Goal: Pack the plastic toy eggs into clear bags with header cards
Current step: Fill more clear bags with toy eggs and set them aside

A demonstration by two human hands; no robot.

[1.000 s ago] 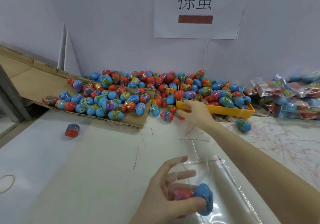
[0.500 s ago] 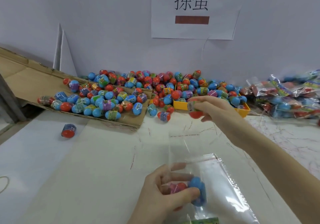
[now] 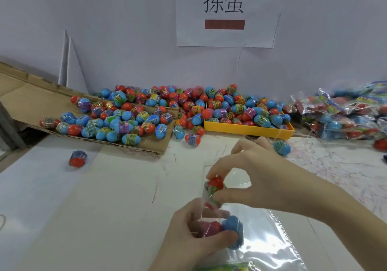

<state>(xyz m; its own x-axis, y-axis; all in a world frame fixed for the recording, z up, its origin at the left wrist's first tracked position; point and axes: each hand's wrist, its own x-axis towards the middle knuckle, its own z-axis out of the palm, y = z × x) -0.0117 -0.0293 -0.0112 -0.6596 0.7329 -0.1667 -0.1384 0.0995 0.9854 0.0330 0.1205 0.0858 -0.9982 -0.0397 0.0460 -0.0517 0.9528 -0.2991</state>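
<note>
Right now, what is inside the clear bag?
Inside the clear bag: a blue egg and a red-pink egg. The left hand gripping them covers anything further.

The right hand (image 3: pixel 259 178) has carried an egg (image 3: pixel 214 189) (red-topped) from the pile to the bag (image 3: pixel 272 239) mouth.

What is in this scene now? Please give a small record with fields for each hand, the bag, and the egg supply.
right hand: pinches a red-topped egg at the bag mouth
left hand: grips the clear bag around the eggs inside
bag contents: blue egg, a pink and red one beside it
egg supply: yellow tray, cardboard sheet
finished packs: far right
</note>
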